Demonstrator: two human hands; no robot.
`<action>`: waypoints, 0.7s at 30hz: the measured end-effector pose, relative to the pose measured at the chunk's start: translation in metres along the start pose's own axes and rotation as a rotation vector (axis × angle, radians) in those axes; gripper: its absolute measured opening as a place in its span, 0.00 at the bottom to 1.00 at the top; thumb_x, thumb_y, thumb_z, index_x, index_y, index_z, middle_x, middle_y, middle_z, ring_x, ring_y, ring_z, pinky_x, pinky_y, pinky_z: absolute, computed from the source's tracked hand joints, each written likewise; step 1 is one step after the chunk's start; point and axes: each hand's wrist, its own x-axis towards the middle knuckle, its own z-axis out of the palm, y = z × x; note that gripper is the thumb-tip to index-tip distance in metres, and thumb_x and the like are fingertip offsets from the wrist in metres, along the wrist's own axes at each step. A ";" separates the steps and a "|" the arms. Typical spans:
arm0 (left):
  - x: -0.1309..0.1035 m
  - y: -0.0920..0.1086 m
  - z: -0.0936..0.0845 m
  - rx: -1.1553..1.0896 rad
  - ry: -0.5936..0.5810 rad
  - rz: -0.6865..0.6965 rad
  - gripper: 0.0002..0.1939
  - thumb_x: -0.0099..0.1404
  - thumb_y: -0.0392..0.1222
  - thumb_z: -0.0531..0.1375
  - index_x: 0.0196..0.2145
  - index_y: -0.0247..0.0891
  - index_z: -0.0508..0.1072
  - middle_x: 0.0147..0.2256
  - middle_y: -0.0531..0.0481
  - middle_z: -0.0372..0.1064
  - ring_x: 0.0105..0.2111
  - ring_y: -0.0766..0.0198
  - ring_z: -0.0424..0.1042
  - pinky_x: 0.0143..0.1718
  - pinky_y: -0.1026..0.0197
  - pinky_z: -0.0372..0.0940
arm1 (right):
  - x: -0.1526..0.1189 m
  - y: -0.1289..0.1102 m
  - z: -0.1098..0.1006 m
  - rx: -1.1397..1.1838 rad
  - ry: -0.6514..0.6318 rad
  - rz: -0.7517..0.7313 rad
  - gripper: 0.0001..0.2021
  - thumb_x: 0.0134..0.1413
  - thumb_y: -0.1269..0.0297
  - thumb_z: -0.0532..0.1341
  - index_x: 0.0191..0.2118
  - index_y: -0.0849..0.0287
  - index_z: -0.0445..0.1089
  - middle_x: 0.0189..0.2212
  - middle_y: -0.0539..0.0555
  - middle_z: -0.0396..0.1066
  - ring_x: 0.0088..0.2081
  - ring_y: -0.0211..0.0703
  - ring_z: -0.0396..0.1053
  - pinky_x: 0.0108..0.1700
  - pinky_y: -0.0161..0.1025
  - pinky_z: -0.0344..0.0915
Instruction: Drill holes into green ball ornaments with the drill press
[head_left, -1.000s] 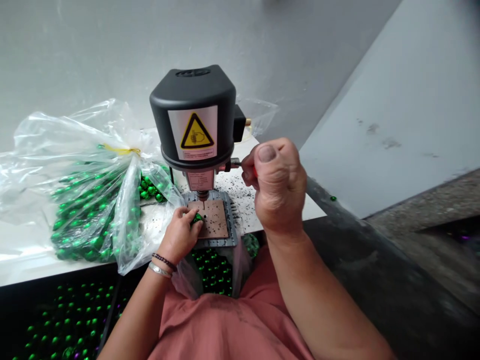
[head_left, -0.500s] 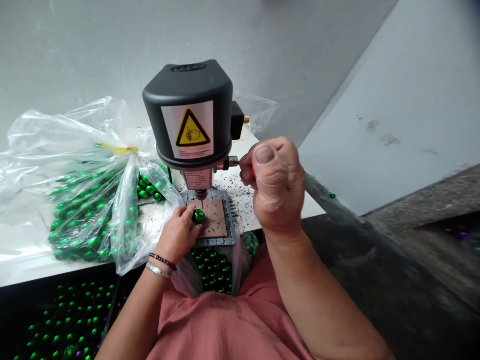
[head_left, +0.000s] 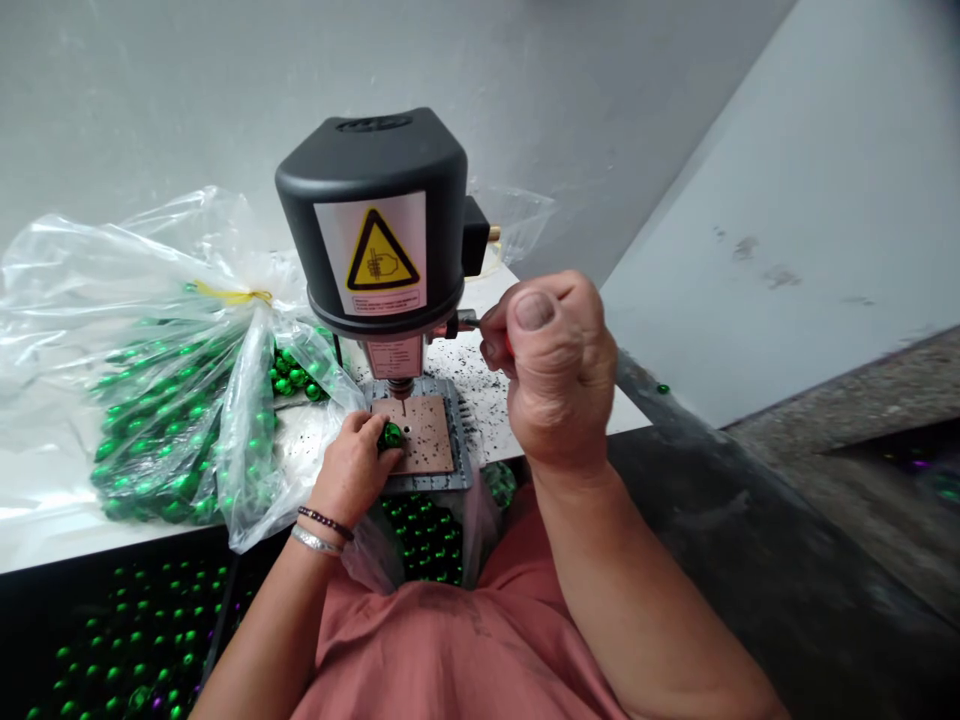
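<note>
A black-hooded drill press (head_left: 375, 220) stands on the white table, its thin bit pointing down at a brown board (head_left: 429, 430) on the grey base (head_left: 442, 481). My left hand (head_left: 356, 460) pinches a shiny green ball (head_left: 390, 436) at the board's left side, beside a small dark hole (head_left: 407, 429). The bit is above the board, apart from the ball. My right hand (head_left: 561, 370) is closed around the feed handle (head_left: 468, 320) at the machine's right; a bit of red shows between its fingers.
A clear plastic bag (head_left: 247, 420) of green balls, tied with yellow string (head_left: 234, 296), lies on the left. More green balls (head_left: 424, 540) sit below the table edge and in a dark bin (head_left: 127, 640). Black shavings dot the table (head_left: 480, 400). One ball (head_left: 663, 388) lies at right.
My left hand has drawn the green ball slightly left, uncovering the hole in the board. My right hand stays on the handle. The view has shifted a little.
</note>
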 end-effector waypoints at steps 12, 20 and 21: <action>0.003 0.008 -0.017 -0.972 -0.269 -0.396 0.24 0.57 0.48 0.55 0.49 0.35 0.66 0.41 0.44 0.70 0.32 0.62 0.73 0.29 0.63 0.66 | 0.000 -0.001 0.000 -0.057 0.011 -0.004 0.15 0.54 0.50 0.52 0.27 0.56 0.57 0.18 0.45 0.54 0.20 0.28 0.54 0.21 0.31 0.53; 0.013 0.015 -0.013 -1.015 -0.266 -0.505 0.21 0.56 0.44 0.56 0.47 0.34 0.68 0.39 0.44 0.70 0.30 0.66 0.72 0.26 0.68 0.64 | 0.000 -0.002 -0.001 -0.047 0.010 -0.008 0.15 0.53 0.51 0.53 0.27 0.57 0.57 0.17 0.44 0.51 0.20 0.28 0.54 0.20 0.30 0.53; 0.013 0.015 -0.013 -1.001 -0.267 -0.501 0.22 0.56 0.44 0.56 0.47 0.34 0.68 0.39 0.45 0.70 0.29 0.67 0.72 0.26 0.68 0.64 | 0.000 -0.002 -0.002 -0.053 0.004 -0.009 0.15 0.53 0.51 0.53 0.27 0.57 0.57 0.17 0.44 0.51 0.21 0.27 0.54 0.21 0.30 0.53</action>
